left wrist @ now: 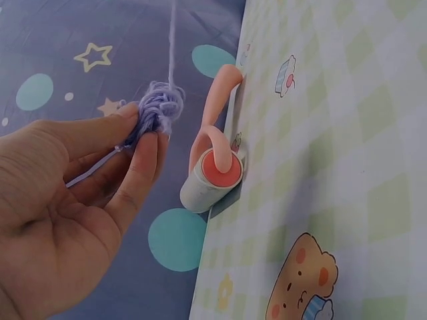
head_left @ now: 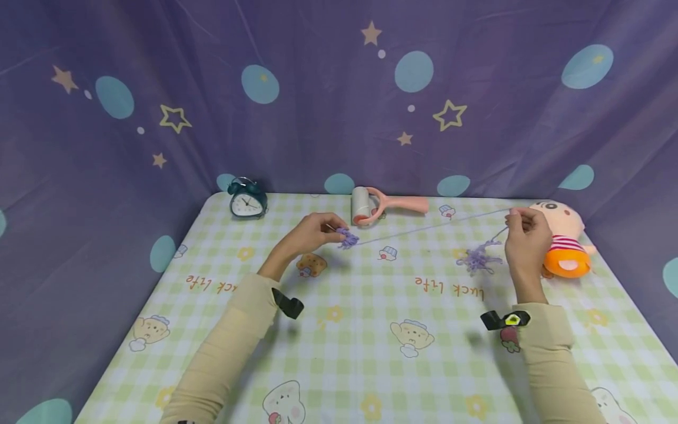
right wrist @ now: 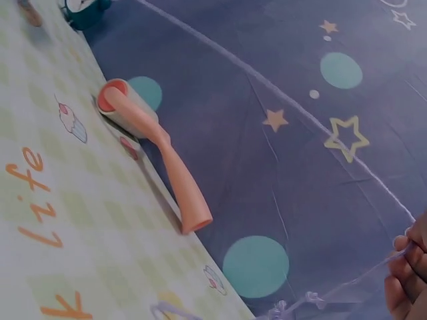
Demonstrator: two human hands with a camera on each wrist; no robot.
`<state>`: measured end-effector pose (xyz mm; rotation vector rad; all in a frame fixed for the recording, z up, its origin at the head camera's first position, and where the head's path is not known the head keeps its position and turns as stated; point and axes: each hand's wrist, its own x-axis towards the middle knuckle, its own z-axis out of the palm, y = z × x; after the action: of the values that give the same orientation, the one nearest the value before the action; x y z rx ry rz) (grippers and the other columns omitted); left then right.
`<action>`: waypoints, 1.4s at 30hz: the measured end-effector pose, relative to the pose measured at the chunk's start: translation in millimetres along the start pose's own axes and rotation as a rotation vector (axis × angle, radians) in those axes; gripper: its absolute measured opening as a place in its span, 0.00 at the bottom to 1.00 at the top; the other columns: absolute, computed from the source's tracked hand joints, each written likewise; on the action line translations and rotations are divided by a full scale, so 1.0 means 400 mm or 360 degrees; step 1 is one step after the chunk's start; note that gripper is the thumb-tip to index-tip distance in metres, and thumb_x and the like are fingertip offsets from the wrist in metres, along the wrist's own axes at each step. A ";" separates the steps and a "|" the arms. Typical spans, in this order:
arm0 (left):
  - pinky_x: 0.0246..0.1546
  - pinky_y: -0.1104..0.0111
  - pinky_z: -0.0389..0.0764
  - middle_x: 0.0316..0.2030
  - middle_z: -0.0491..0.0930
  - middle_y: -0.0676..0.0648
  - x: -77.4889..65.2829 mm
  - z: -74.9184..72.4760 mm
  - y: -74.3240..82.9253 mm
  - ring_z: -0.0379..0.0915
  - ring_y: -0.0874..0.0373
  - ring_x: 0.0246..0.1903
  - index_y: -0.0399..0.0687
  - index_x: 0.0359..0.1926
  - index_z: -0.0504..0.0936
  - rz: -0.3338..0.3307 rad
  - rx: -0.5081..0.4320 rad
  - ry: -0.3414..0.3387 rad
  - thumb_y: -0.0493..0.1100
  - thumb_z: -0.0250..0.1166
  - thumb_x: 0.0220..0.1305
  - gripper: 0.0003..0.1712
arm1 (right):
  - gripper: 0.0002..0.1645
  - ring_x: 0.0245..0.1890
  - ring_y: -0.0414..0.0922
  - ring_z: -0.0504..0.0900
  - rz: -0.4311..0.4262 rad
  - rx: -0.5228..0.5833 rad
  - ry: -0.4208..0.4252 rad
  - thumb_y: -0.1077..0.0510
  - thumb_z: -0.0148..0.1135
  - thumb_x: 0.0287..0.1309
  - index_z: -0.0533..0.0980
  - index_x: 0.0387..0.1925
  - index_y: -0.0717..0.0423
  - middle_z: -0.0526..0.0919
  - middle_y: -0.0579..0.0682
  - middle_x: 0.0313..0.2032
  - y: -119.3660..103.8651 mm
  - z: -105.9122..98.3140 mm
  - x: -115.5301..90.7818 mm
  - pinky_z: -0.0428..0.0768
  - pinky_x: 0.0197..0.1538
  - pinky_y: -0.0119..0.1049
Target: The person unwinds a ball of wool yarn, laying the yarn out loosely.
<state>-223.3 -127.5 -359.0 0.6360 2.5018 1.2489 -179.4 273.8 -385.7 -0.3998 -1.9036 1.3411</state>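
Observation:
A small wound bundle of purple yarn [left wrist: 160, 110] is pinched between the thumb and fingers of my left hand [head_left: 315, 231], raised over the table. From it a strand of yarn [right wrist: 267, 83] runs taut across to my right hand [head_left: 528, 235], whose thumb and fingers pinch it at the right. Below the right hand, a loose tangle of purple yarn [head_left: 479, 258] hangs or lies near the tablecloth; which one I cannot tell. In the right wrist view only the fingertips [right wrist: 408, 267] show at the edge.
A lint roller [head_left: 405, 204] with a pink handle lies at the table's back edge. A teal alarm clock [head_left: 247, 199] stands at the back left. Beside my right hand is a plush doll [head_left: 569, 250] in orange shorts. A purple curtain [head_left: 328, 118] hangs behind the checked tablecloth [head_left: 355, 353].

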 end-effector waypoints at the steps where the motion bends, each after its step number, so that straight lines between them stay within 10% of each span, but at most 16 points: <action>1: 0.43 0.64 0.80 0.43 0.81 0.48 0.000 -0.001 0.000 0.79 0.55 0.41 0.49 0.46 0.82 -0.0001 -0.0001 0.0002 0.43 0.65 0.63 0.11 | 0.13 0.27 0.27 0.74 0.0007 0.0011 0.0012 0.53 0.57 0.65 0.79 0.41 0.59 0.76 0.27 0.24 0.001 -0.004 0.003 0.71 0.34 0.20; 12: 0.46 0.54 0.80 0.45 0.79 0.45 0.000 -0.008 -0.003 0.78 0.53 0.42 0.45 0.46 0.79 -0.0022 -0.0094 -0.0028 0.37 0.64 0.63 0.10 | 0.03 0.29 0.28 0.74 0.0178 0.0083 0.0142 0.55 0.58 0.64 0.78 0.35 0.45 0.77 0.29 0.25 0.025 -0.039 0.030 0.71 0.36 0.20; 30: 0.50 0.50 0.79 0.44 0.77 0.44 0.001 -0.009 -0.022 0.78 0.53 0.43 0.44 0.43 0.77 -0.0028 -0.0169 -0.0071 0.45 0.62 0.66 0.10 | 0.09 0.32 0.27 0.75 0.0241 0.0029 0.0237 0.52 0.54 0.67 0.77 0.44 0.49 0.75 0.31 0.30 0.028 -0.080 0.050 0.73 0.40 0.20; 42: 0.50 0.49 0.80 0.45 0.71 0.42 0.000 -0.007 -0.018 0.79 0.53 0.41 0.39 0.45 0.65 -0.0065 -0.0857 0.0069 0.40 0.56 0.70 0.11 | 0.04 0.30 0.26 0.75 0.0258 0.0038 0.0274 0.54 0.55 0.66 0.76 0.38 0.44 0.75 0.30 0.28 0.037 -0.092 0.047 0.72 0.38 0.19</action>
<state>-226.4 -133.1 -363.3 0.4205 2.0491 1.8297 -167.3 316.0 -385.5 -0.6484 -1.7413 1.3851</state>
